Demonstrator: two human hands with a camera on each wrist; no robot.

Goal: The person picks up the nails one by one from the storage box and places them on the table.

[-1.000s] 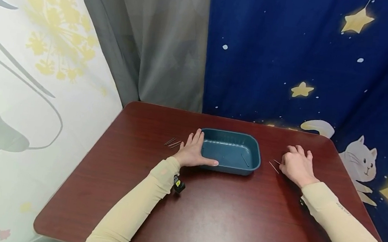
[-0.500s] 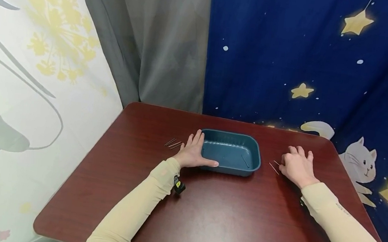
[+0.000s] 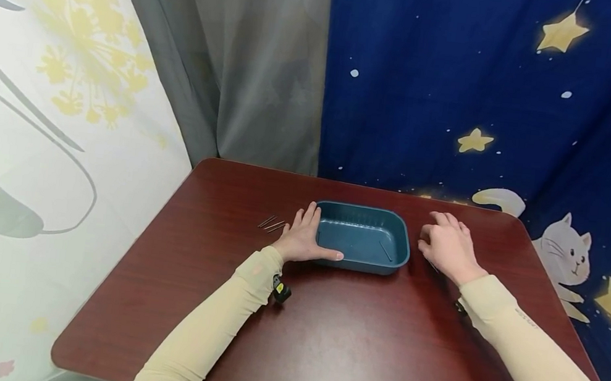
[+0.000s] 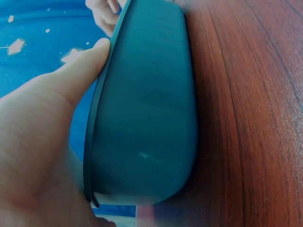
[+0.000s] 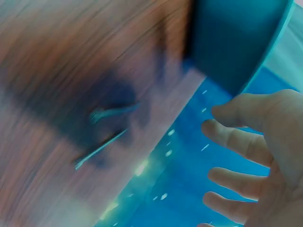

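A dark teal plastic tray [image 3: 353,265] stands on the table, with a thin nail [image 3: 385,250] on its floor at the right and another thin dark piece by its left wall. My left hand [image 3: 302,240] rests on the tray's left end, fingers spread and straight, its thumb along the near rim. Right of the tray, above the table, is my right hand [image 3: 449,246]. In the right wrist view its thumb and index tips are close together; whether they pinch anything is not visible. Two blurred nails, one thicker [image 5: 113,111] and one thinner [image 5: 100,149], lie below it.
Several more nails [image 3: 271,223] lie left of the tray, near my left fingers. A reddish-brown table [image 3: 345,344] carries everything. Behind it hang a grey curtain [image 3: 271,87] and a blue star-patterned curtain [image 3: 435,74].
My right hand has shifted left towards the tray and slightly away from me, over the nails that showed beside its fingertips. My left hand and the tray stay in place.
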